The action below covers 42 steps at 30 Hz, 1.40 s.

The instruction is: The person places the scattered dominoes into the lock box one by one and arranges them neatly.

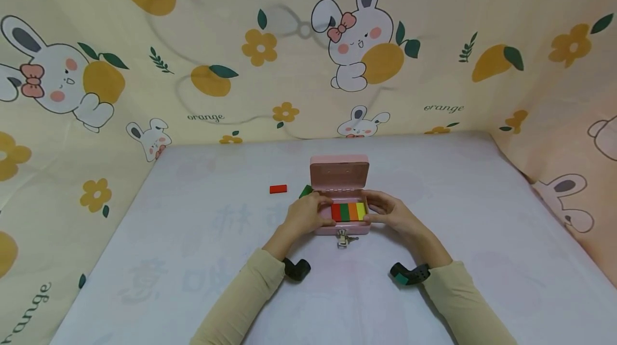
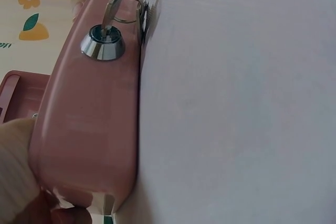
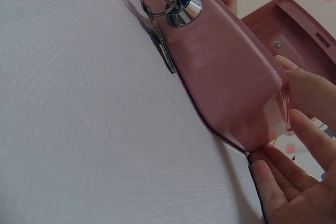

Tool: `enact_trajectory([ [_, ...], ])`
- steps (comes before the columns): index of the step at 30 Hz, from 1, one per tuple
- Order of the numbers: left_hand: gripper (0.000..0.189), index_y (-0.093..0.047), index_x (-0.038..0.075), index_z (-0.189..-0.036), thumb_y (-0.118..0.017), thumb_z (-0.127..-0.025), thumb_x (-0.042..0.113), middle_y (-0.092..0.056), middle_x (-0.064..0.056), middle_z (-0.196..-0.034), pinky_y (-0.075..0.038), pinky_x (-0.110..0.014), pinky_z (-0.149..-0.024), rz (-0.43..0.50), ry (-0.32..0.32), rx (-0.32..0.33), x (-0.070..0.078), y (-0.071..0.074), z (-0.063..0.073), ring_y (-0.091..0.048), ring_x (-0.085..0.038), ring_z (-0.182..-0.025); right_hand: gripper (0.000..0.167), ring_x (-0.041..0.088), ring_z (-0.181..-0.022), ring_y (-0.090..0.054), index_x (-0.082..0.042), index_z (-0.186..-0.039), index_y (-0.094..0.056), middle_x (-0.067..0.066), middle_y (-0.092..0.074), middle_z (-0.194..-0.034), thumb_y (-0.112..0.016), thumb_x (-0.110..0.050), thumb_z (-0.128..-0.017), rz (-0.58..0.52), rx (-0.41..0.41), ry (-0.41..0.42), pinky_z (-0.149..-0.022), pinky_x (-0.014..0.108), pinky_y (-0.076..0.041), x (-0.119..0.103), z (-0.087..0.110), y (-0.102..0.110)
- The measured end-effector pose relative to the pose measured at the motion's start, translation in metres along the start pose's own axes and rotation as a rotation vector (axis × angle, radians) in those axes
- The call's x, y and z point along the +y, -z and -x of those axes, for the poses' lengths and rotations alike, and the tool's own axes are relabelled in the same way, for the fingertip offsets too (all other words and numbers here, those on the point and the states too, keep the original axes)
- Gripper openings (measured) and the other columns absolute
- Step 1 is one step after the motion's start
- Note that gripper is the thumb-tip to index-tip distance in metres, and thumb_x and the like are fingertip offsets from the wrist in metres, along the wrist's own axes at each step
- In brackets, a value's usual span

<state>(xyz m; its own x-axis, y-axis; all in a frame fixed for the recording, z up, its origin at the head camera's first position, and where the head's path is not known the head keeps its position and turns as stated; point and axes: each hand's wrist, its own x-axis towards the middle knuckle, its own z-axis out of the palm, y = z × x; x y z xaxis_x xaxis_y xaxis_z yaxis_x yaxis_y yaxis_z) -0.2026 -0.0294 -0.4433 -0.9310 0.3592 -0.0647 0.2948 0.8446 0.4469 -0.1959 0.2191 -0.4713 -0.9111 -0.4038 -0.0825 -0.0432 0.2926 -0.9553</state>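
A pink cash box (image 1: 342, 231) stands on the table with its lid (image 1: 339, 176) raised at the back. Inside, a row of red, green, orange and yellow blocks (image 1: 344, 212) lies side by side. My left hand (image 1: 303, 214) grips the box's left end, fingertips over the rim by the red end of the row. At the opposite end my right hand (image 1: 389, 212) pinches the wall; its thumb reaches the rim beside the yellow block, and other fingers (image 3: 315, 135) lie against the outside corner. A key (image 2: 113, 8) sits in the front lock (image 2: 102, 45), with another hanging from its ring.
Left of the box a loose red block (image 1: 278, 189) lies on the white table cover (image 1: 217, 184). A green block (image 1: 306, 191) shows just behind my left hand. Cloth printed with rabbits and oranges (image 1: 289, 77) hangs along the back and sides.
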Motion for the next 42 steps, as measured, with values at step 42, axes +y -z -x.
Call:
enact_trajectory([
  [42, 0.032, -0.072, 0.013, -0.111, -0.078, -0.08, 0.019, -0.053, 0.001, -0.072, -0.027, -0.017, -0.055, 0.283, -0.092, 0.173, -0.028, 0.027, 0.014, -0.043, -0.01, -0.065, 0.069, 0.042, -0.142, -0.035, -0.009, -0.147, -0.037, 0.018, -0.036, -0.154, -0.07, -0.017, -0.087, -0.011, 0.019, -0.047, -0.111, 0.054, -0.033, -0.001, 0.0, -0.002],
])
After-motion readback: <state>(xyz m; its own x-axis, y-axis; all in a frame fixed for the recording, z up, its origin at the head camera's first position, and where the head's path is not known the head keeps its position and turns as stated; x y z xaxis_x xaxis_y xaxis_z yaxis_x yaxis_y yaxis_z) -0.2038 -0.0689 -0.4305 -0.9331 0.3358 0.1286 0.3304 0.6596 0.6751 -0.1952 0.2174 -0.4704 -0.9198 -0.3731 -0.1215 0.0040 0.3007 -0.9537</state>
